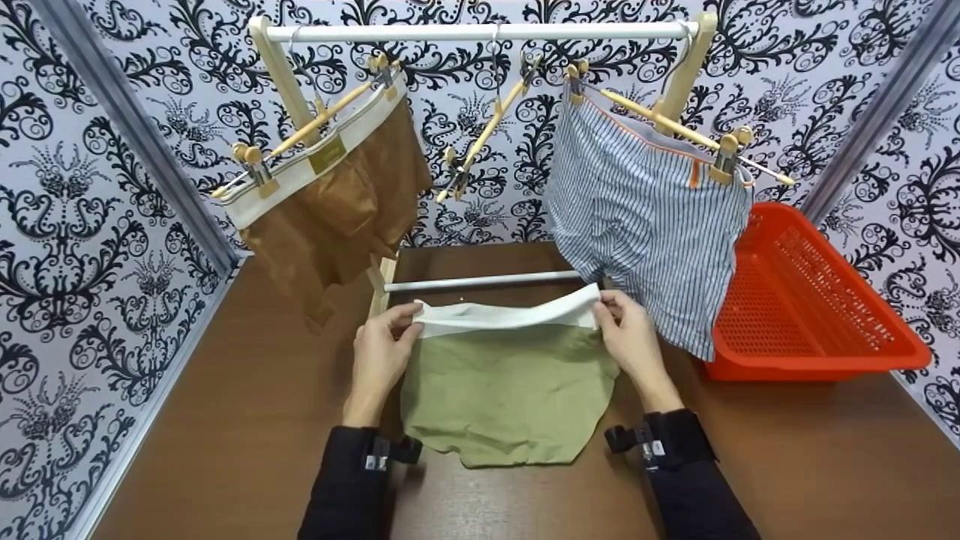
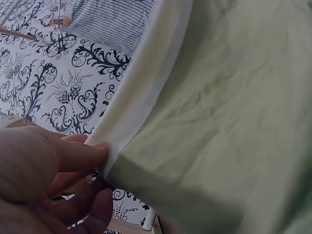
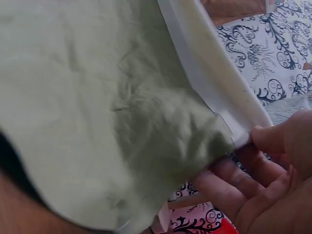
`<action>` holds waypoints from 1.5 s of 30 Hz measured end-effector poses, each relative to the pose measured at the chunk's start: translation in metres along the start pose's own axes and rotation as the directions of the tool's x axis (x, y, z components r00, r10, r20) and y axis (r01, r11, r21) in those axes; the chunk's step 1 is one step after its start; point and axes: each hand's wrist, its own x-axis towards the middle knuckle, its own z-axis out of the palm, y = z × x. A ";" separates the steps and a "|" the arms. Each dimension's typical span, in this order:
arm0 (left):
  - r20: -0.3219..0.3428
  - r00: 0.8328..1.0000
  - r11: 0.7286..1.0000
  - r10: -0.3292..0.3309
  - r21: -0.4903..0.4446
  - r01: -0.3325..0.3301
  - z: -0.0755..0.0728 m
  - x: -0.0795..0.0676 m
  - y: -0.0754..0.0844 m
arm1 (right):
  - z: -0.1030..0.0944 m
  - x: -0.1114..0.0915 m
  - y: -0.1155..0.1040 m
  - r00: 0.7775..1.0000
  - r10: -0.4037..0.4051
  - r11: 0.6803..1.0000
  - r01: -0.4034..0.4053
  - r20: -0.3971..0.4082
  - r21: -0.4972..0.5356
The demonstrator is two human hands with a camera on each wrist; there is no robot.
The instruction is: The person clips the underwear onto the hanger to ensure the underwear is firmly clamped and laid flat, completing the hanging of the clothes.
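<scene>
A pair of green underpants with a white waistband hangs spread between my two hands, above the table. My left hand pinches the left end of the waistband between thumb and fingers; the left wrist view shows the thumb on the white band. At the opposite end, my right hand pinches the band's corner, and in the right wrist view the thumb presses on it. The band sags slightly in the middle.
A rack with a white rail stands behind. Brown underpants hang from a clip hanger on the left, striped underpants on the right. Between them is a bare clip hanger. A red basket sits at right on the brown table.
</scene>
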 end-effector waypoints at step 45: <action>0.720 0.656 0.843 -0.226 0.482 -0.238 0.035 -0.040 0.032 | -0.003 -0.029 -0.003 0.614 0.273 0.884 0.144 0.741 -0.445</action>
